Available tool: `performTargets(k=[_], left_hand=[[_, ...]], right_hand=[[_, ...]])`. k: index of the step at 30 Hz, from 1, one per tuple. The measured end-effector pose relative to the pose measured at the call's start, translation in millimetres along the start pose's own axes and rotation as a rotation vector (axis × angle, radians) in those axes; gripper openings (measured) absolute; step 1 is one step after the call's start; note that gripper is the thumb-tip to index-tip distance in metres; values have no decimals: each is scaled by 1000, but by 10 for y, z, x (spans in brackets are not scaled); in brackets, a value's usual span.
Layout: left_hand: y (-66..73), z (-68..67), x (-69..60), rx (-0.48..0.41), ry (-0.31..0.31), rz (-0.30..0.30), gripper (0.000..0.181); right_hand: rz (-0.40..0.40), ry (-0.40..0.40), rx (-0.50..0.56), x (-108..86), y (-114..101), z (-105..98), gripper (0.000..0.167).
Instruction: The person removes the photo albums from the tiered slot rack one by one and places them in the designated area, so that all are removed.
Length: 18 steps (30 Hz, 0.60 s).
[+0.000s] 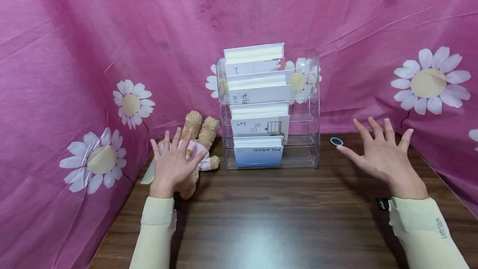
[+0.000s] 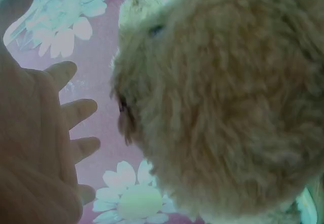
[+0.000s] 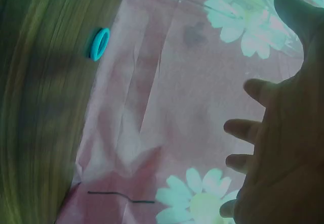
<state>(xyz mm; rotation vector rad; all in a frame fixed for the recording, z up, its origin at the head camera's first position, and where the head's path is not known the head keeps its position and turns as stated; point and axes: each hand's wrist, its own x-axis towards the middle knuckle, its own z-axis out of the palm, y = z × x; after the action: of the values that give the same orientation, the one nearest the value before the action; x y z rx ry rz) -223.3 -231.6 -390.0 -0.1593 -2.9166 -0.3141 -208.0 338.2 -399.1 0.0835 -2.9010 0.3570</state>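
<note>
The teddy bear (image 1: 192,148) is on the table (image 1: 269,211), to the left of the clear rack (image 1: 302,162); its pose is partly hidden behind the left hand (image 1: 172,169). It looks light and soft, with curly fur which probably gives good friction, so I judge the trunk, under the pink shirt, to be the best place to take hold. The blue ring (image 3: 96,46) lies on the table to the right of the rack. It seems very light, perhaps elastic, and suits a pinch of thumb and finger on its rim.

The rack appears to be stiff plastic, smooth and maybe easy to scratch; I think it is safer to hold it by both side walls. The small books (image 1: 259,128) in it look light, and their upper edges offer a place to pinch.

Both hands are spread wide and hold nothing. In the left wrist view, a gap shows between the fingers and the bear's head. The right hand (image 1: 386,157) has its thumb near the ring, without gripping it.
</note>
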Motion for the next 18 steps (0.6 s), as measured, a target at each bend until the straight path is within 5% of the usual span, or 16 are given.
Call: performTargets(k=[3,6,10,14,18], left_hand=[[81,40,-20,-32,10,31,90],[202,130,-10,-130,95,98,91],[281,477,122,-348,239,190,89],[293,827,263,-515,213,163,79],[428,775,212,-646,93,54,64]], right_hand=[[-64,57,30,19,-109,-10,102],[-183,138,108,75,-322,-11,95],[-322,194,227,154,-652,28,87],[-347,146,334,191,-929,115,78],[-291,47,468,242,-1130,226,65]])
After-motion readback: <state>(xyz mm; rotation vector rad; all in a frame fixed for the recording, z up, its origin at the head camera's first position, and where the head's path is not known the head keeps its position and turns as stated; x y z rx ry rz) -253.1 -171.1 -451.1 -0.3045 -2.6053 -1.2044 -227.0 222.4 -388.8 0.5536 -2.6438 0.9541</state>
